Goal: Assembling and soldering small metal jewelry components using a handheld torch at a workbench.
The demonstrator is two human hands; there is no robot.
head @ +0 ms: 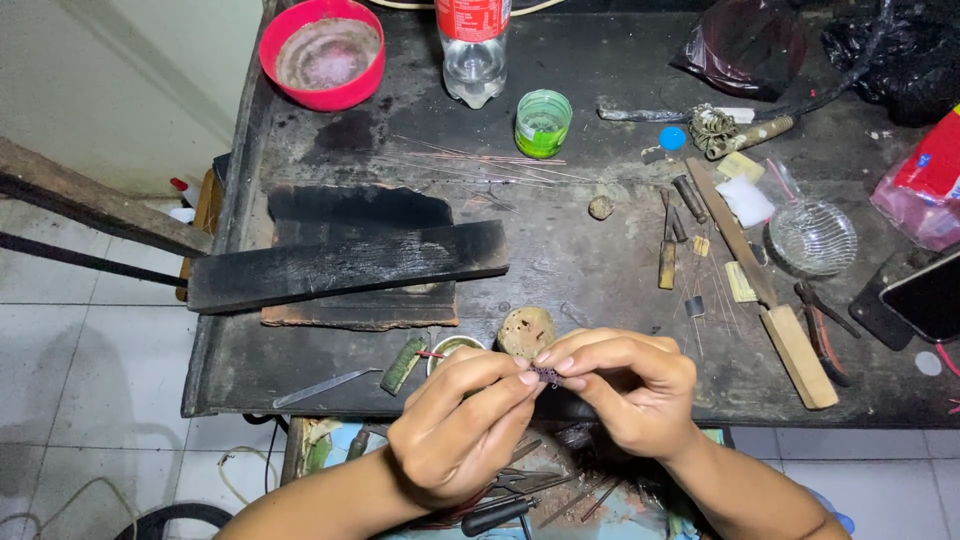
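Note:
My left hand [463, 420] and my right hand [625, 385] meet at the front edge of a dark workbench [580, 260]. Between their fingertips they pinch a small dark beaded piece [547, 375], too tiny to make out in detail. Just behind the fingers sit a round brownish lump [526, 331] and a small round dish [452, 349] with a thin red stick across it. A green-wrapped stick [403, 364] lies to the left of the dish.
A charred wooden plank [345, 265] lies on a scorched block. Thin copper wires [470, 165], a green cup [542, 123], a red bowl [322, 52], a plastic bottle [472, 50], a wire strainer [812, 237], a wooden file [765, 290], pliers [822, 325] and a phone [925, 295] crowd the bench.

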